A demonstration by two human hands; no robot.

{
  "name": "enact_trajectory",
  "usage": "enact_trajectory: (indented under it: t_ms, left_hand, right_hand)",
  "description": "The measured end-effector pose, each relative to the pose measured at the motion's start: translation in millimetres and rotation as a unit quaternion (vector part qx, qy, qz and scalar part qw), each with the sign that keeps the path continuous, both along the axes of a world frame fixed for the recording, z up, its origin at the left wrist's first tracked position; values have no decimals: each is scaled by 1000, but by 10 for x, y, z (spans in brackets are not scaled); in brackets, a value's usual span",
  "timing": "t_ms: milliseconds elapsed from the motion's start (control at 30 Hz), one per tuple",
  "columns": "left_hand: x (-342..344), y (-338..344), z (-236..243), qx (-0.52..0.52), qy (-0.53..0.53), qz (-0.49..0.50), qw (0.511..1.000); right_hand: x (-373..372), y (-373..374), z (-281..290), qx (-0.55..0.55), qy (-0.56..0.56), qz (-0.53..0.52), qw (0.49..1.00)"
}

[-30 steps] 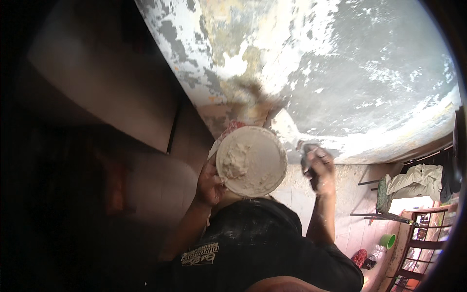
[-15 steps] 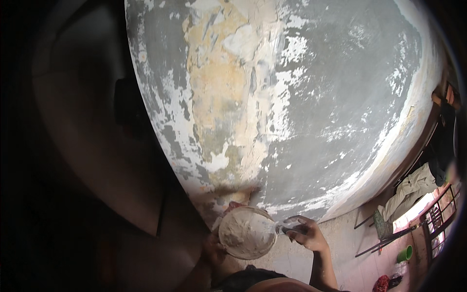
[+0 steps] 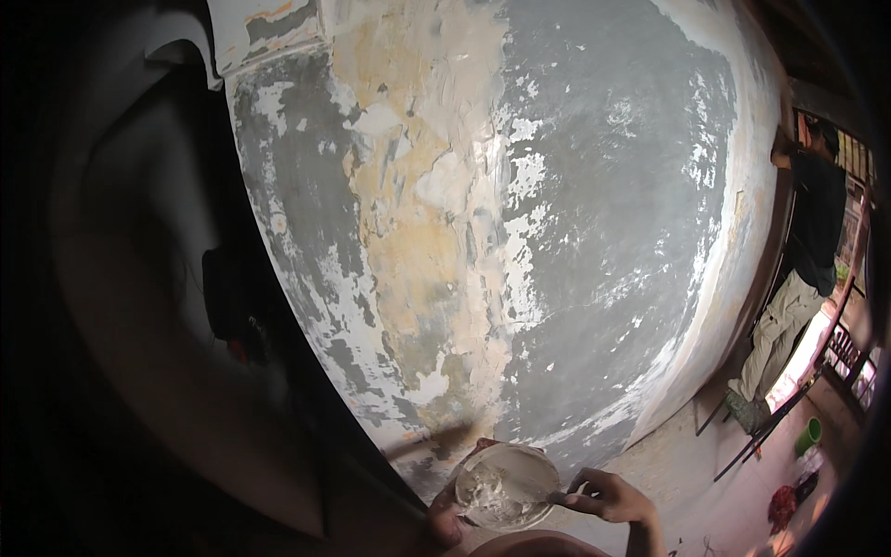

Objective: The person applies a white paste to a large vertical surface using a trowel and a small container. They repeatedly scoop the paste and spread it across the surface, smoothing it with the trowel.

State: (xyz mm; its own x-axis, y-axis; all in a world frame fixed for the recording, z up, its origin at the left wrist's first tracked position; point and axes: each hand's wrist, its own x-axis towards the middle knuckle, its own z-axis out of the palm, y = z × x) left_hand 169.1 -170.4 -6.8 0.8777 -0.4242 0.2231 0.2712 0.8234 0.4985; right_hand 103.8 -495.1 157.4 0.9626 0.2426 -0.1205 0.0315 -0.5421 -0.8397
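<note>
At the lower middle, my left hand [image 3: 447, 518] grips the side of a round, shallow bowl [image 3: 467, 512]. Wet, off-white putty [image 3: 484, 494] is smeared over its inside. My right hand [image 3: 613, 498] is closed on a putty knife [image 3: 531, 478], whose broad pale blade lies over the putty from the bowl's right side. The knife's handle is mostly hidden by my fingers. Just beyond the bowl rises a wall [image 3: 603, 213] with grey, white and yellowish patches and a rough, pinkish-cream strip down its middle.
At the far right another person [image 3: 810, 223] in a dark top and light trousers stands on a dark-framed support [image 3: 763, 432], arms raised to the wall's edge. A green bucket [image 3: 808, 436] and a red bundle [image 3: 781, 509] lie below. The left side is dark.
My view has tilted upward, showing more of the wall and the other person. The bowl and both hands sit lower and further right, and the knife's blade reaches further over the putty.
</note>
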Motion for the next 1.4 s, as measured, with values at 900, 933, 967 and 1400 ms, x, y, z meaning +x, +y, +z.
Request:
enact_trajectory:
  t_ms: [900, 933, 967, 1400]
  left_hand:
    - [-114, 956, -437, -81, 187, -120, 972]
    - [-157, 937, -444, -86, 201, -122, 968]
    - [-136, 947, -452, -81, 214, -123, 966]
    - [-432, 313, 490, 157, 111, 11, 981]
  right_hand:
    - [824, 85, -1095, 432, 14, -212, 876]
    - [720, 121, -722, 421, -6, -284, 861]
    - [641, 8, -631, 404, -39, -313, 858]
    - [-458, 714, 444, 234, -134, -283, 921]
